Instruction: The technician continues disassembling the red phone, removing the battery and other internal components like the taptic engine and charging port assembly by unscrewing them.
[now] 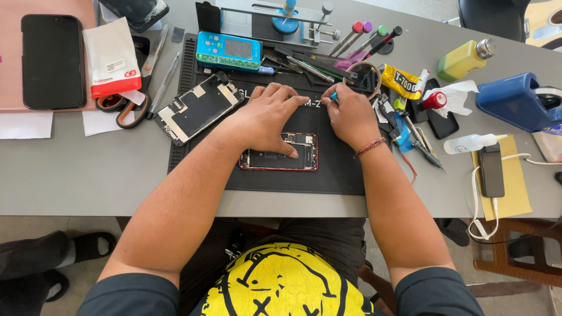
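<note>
I see the opened phone (280,153), long axis 3-to-9 o'clock; my left hand (266,117) presses it at 12; my right hand (350,114) pinches a blue-tipped tool (333,96).

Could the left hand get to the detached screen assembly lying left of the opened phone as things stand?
Probably yes. The left hand rests on the opened phone, and the screen assembly lies face-down just beside it on the black mat, uncovered, with nothing between them.
</note>
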